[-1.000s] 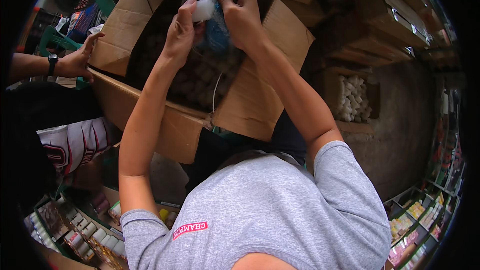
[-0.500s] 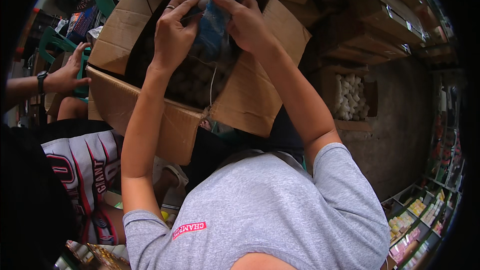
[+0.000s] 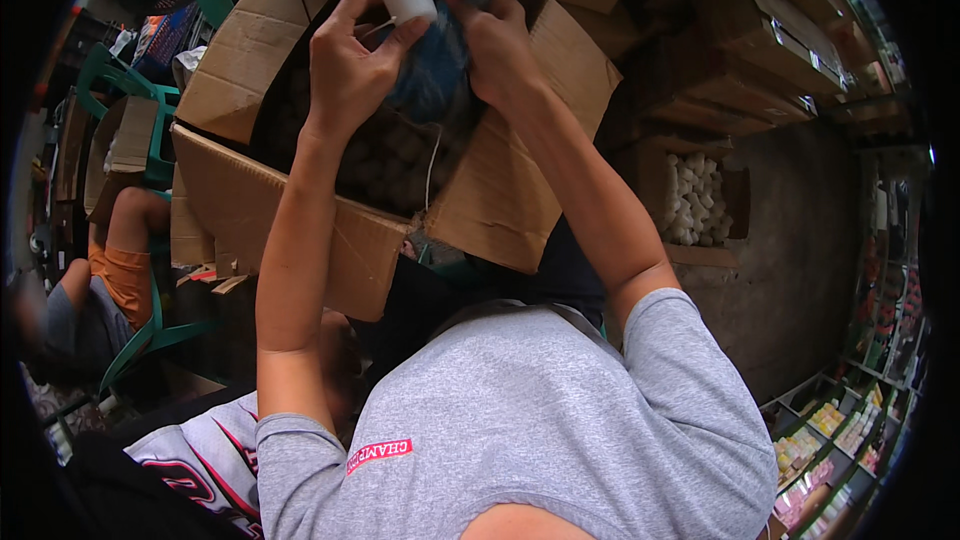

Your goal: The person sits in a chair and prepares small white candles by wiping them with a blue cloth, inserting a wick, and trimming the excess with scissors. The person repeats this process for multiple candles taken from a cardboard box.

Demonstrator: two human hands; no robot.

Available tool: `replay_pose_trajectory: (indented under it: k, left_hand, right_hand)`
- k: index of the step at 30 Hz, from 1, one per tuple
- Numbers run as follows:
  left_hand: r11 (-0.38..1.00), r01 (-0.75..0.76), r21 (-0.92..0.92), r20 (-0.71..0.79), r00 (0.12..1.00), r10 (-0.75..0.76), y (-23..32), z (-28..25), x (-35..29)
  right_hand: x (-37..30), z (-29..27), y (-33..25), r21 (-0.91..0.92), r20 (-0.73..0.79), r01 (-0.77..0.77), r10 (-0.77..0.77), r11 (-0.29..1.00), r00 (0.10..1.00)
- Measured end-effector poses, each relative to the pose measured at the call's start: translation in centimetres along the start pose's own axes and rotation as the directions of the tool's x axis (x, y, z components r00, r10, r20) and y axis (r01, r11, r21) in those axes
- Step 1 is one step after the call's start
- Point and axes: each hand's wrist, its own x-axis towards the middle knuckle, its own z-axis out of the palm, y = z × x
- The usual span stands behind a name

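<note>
My left hand (image 3: 350,65) pinches a small white cylindrical container (image 3: 410,0) between thumb and fingers, its pale round end tilted toward me. Just to the right, my right hand (image 3: 500,45) grips a bunched blue-grey rag (image 3: 432,65), its lower part hanging down. The container and the rag are close together, and I cannot tell whether they touch. Both hands are above an open cardboard box (image 3: 490,190) with its flaps folded out. Many rounded pieces (image 3: 385,165) lie in the dark inside it. A thin white string (image 3: 433,165) hangs over the box's near side.
On the right floor stands a smaller box (image 3: 705,256) of white pieces (image 3: 695,198). Large cardboard boxes (image 3: 760,50) are stacked behind it. Shelves of small goods (image 3: 820,440) line the lower right. A person in orange shorts (image 3: 122,280) and one in a white jersey (image 3: 205,455) are at left.
The white container has come away from the rag and turned in my left hand; my right hand has bunched the rag. The co-worker's hand at left has gone, and the jersey has moved lower.
</note>
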Motion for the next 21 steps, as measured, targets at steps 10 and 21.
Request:
replay_pose_trajectory:
  k: [10,21]
  left_hand:
    - [0.907,-0.097,0.409,0.040,0.995,0.089,-0.4,-1.3,-0.4]
    - [0.995,0.095,0.044,-0.179,0.980,-0.085,-1.5,-5.2,-0.1]
  right_hand:
    - [-0.8,0.7,0.4,-0.485,0.198,0.246,-0.168,0.839,0.966]
    - [-4.4,-8.8,-10.0,-0.703,0.068,0.179,-0.185,0.688,0.980]
